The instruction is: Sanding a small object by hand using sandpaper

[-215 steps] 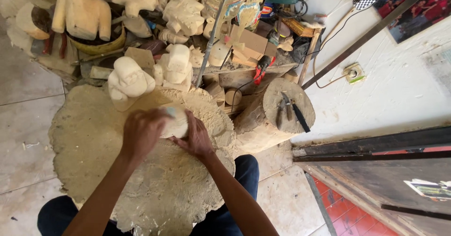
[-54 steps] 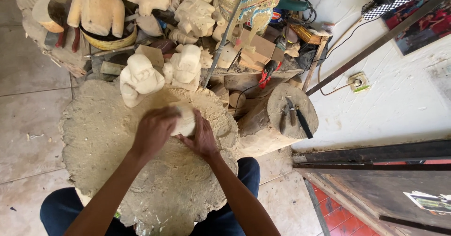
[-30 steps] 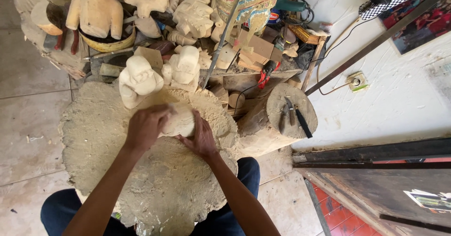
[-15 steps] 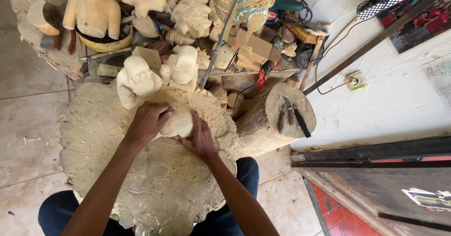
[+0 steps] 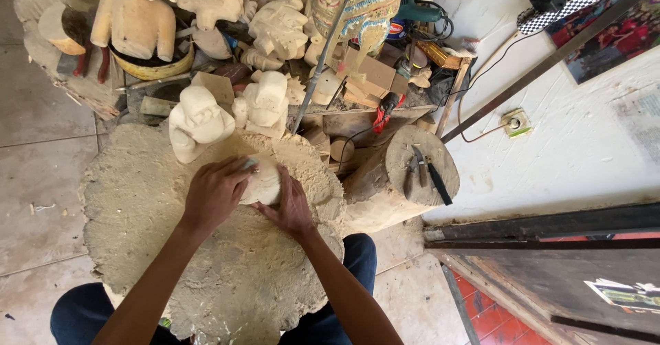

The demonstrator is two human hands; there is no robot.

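Observation:
A small pale wooden carving (image 5: pixel 267 185) rests on a wide, dust-covered stump top (image 5: pixel 137 207) in front of me. My left hand (image 5: pixel 216 195) lies over the carving's left side, fingers closed on a small grey pad (image 5: pixel 249 163) pressed against the wood. My right hand (image 5: pixel 292 207) grips the carving from the right and lower side, holding it against the stump. Most of the carving is hidden under the two hands.
Two unfinished pale figures (image 5: pixel 198 121) (image 5: pixel 265 101) stand at the stump's far edge. Behind them lie more carvings, a painted figure (image 5: pixel 357 5) and wood offcuts. A round log (image 5: pixel 423 163) to the right carries chisels (image 5: pixel 426 176). Dark beams (image 5: pixel 543 225) lie along the white wall.
My left hand has slid back and forth in short strokes over the carving. The right hand has kept its grip, and the carving stays in the same spot.

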